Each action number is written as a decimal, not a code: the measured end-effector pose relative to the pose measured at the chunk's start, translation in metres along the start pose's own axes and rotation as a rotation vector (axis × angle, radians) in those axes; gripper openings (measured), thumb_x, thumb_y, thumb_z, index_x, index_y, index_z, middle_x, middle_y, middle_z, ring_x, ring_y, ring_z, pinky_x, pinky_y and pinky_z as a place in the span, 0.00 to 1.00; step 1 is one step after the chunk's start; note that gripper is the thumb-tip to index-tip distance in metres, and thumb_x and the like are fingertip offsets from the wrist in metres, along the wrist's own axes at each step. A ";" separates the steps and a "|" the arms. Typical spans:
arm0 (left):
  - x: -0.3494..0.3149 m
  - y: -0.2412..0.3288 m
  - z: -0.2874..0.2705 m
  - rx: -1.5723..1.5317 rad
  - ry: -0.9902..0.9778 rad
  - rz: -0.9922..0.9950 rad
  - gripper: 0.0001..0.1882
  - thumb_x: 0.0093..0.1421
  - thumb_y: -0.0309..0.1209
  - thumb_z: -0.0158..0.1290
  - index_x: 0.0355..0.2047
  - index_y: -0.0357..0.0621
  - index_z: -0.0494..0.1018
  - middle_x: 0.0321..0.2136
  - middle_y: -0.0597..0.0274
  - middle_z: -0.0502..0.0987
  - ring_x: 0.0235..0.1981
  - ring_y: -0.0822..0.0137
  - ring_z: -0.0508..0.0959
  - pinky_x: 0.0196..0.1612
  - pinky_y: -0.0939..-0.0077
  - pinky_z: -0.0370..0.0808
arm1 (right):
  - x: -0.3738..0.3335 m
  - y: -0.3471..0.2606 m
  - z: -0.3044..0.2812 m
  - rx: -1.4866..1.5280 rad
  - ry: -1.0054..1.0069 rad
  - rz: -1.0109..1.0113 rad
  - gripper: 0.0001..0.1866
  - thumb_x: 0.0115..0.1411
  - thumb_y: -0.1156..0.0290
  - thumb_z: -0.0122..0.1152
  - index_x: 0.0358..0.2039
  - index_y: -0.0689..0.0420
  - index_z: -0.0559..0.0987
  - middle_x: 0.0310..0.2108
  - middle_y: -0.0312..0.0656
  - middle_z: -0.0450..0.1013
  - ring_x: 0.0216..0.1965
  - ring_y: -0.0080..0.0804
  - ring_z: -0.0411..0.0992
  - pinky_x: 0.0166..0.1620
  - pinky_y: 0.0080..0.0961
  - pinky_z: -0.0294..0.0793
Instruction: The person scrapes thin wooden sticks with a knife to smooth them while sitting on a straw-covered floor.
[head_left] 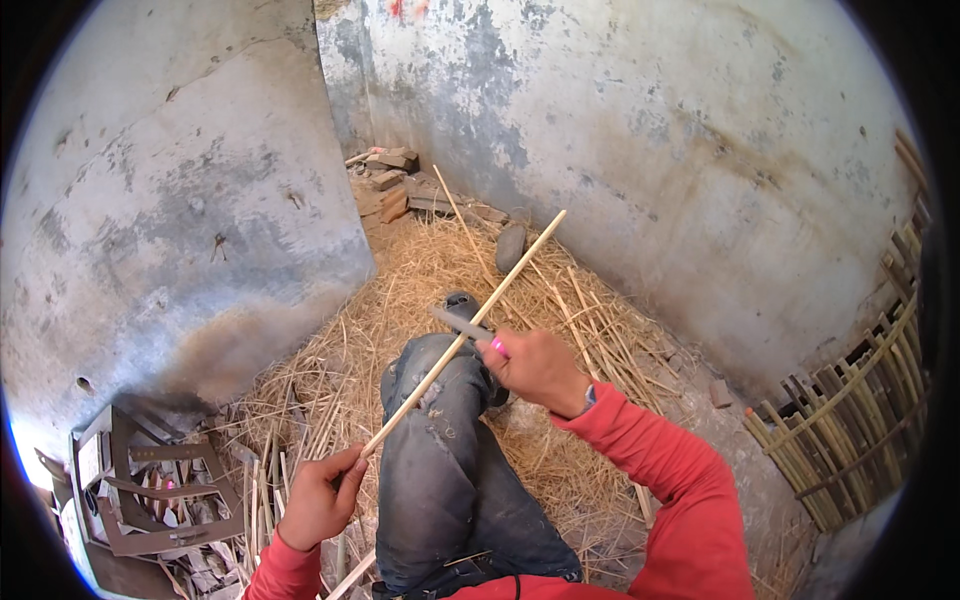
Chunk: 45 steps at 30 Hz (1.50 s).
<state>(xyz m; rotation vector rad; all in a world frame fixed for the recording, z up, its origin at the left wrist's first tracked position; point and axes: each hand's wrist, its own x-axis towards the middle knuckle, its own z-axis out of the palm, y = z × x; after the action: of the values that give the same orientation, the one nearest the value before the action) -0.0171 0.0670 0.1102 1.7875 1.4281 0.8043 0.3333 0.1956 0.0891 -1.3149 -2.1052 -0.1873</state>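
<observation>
A long, pale, peeled stick [500,290] slants up and away across my lap, over my grey-trousered leg [430,490]. My left hand [318,500] is closed around its near lower end, thumb laid along it. In my closed right hand [545,368] is a knife [460,323] with a pink-tinted handle. The grey blade crosses the stick about midway, over the knee, pointing left. Whether its edge bites into the wood cannot be made out. My right fingers hide most of the handle.
Straw and shavings [400,270] cover the floor around my legs, with loose sticks [590,320] at right. Bricks [395,175] and a dark stone [510,248] lie near the corner. A metal frame [170,480] stands at lower left, and a slatted stick fence [860,420] at right. Worn walls [680,180] enclose everything.
</observation>
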 end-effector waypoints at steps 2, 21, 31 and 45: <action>-0.005 -0.002 -0.006 -0.010 0.001 0.007 0.12 0.69 0.25 0.56 0.47 0.28 0.80 0.16 0.64 0.70 0.19 0.79 0.66 0.23 0.77 0.64 | 0.002 0.007 0.010 -0.026 -0.012 0.008 0.23 0.72 0.51 0.53 0.26 0.56 0.76 0.16 0.53 0.72 0.17 0.56 0.72 0.23 0.47 0.72; -0.022 -0.024 -0.024 -0.048 0.041 -0.019 0.12 0.67 0.24 0.58 0.47 0.27 0.80 0.19 0.70 0.74 0.20 0.83 0.68 0.23 0.82 0.65 | 0.013 0.089 -0.036 1.247 0.318 0.933 0.26 0.70 0.45 0.58 0.40 0.61 0.79 0.15 0.23 0.54 0.12 0.11 0.50 0.14 0.17 0.44; 0.016 -0.016 0.008 -0.208 -0.091 -0.014 0.19 0.68 0.28 0.59 0.56 0.32 0.77 0.21 0.70 0.75 0.22 0.82 0.71 0.26 0.84 0.68 | 0.035 0.067 -0.029 1.373 0.285 0.729 0.14 0.71 0.60 0.61 0.46 0.59 0.81 0.15 0.22 0.52 0.12 0.12 0.48 0.16 0.17 0.45; 0.043 -0.002 0.020 -0.128 -0.075 0.104 0.17 0.71 0.27 0.54 0.57 0.33 0.77 0.22 0.70 0.75 0.23 0.80 0.74 0.29 0.81 0.73 | 0.027 0.039 -0.040 1.132 0.244 0.723 0.22 0.75 0.51 0.51 0.40 0.58 0.80 0.15 0.24 0.53 0.12 0.13 0.49 0.17 0.17 0.45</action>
<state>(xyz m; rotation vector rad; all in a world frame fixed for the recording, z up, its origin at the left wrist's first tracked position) 0.0070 0.1068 0.0990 1.7865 1.2166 0.8527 0.3759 0.2172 0.1280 -1.1022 -1.0454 0.9513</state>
